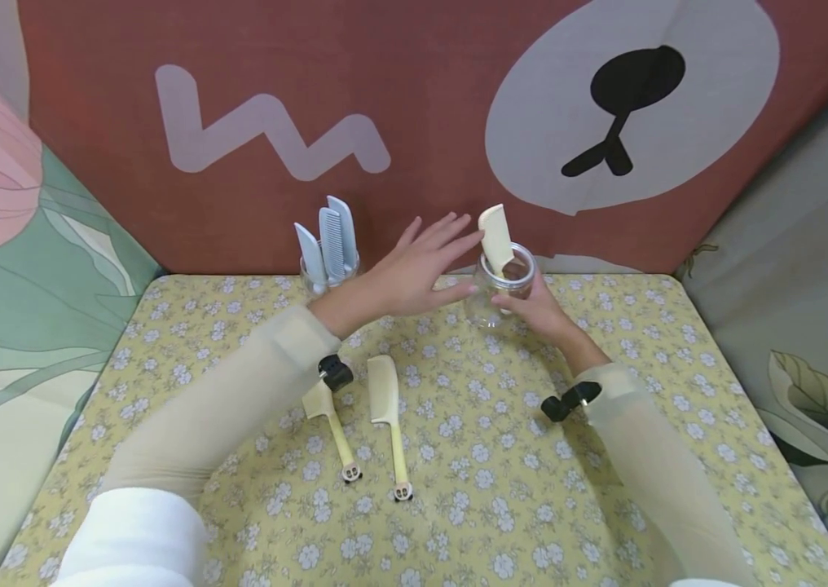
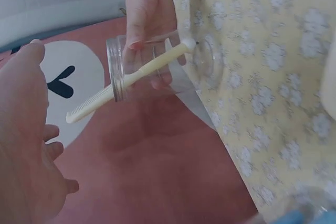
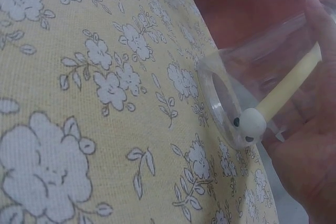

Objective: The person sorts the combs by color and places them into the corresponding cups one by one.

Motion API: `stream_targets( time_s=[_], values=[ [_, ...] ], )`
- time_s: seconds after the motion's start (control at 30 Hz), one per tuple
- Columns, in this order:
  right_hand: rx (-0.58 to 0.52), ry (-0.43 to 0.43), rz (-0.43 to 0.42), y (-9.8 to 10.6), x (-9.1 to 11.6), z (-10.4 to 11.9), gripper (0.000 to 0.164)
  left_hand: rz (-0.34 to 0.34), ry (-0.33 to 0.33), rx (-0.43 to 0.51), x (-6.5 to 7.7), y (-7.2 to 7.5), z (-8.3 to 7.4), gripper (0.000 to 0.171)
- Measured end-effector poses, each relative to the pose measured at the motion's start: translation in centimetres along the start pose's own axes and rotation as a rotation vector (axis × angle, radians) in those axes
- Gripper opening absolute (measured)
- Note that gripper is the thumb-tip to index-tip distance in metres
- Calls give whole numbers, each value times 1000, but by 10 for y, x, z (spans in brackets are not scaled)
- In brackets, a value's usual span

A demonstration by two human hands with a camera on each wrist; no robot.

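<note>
My right hand (image 1: 540,311) grips a clear jar (image 1: 486,308) near the back of the table. Inside it leans a cream comb (image 1: 496,235), teeth end sticking out of the mouth; its yellow handle (image 3: 290,86) ends in a white animal-head tip at the jar's bottom. My left hand (image 1: 421,273) is just left of the jar, fingers spread, and the left wrist view shows it apart from the comb. Two more cream combs lie on the table: one (image 1: 385,391) whole, the other (image 1: 320,402) partly hidden by my left sleeve.
At the back left stands another clear container (image 1: 307,281) with several light blue combs (image 1: 332,240), partly behind my left forearm. A flowered yellow cloth (image 1: 473,505) covers the table. A reddish-brown fabric backdrop (image 1: 429,106) rises right behind the back edge.
</note>
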State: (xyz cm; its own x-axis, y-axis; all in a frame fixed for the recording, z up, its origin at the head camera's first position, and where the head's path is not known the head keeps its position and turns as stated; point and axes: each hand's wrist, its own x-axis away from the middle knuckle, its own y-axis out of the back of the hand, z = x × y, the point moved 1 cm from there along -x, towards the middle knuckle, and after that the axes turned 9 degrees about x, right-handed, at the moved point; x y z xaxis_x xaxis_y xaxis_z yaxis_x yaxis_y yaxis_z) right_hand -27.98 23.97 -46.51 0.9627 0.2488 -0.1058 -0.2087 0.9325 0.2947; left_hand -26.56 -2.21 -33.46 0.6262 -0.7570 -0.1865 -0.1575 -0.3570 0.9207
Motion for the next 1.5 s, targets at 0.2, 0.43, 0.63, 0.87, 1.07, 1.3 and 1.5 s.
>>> stream_targets(
  time_s=[0.2,0.43,0.63,0.87,1.07,1.3,1.5],
  values=[
    [3,-15,-7,0,0,-1,95,69,-2,-31,27,-2,4,77],
    [-3,-17,-7,0,-1,-2,95,84,-41,-6,57,-3,7,73],
    [3,-14,-16,1,0,-3,96,82,-67,12,81,-15,9,73],
    [-10,-5,-19,0,-1,-4,93,67,-94,20,106,-35,11,72],
    [1,-12,-20,0,0,-3,94,86,-89,49,128,-46,18,73],
    [23,-31,-21,0,0,0,95,104,-27,96,158,-54,32,71],
    [14,-35,-23,0,0,0,93,85,54,145,180,-58,46,70]
  ],
)
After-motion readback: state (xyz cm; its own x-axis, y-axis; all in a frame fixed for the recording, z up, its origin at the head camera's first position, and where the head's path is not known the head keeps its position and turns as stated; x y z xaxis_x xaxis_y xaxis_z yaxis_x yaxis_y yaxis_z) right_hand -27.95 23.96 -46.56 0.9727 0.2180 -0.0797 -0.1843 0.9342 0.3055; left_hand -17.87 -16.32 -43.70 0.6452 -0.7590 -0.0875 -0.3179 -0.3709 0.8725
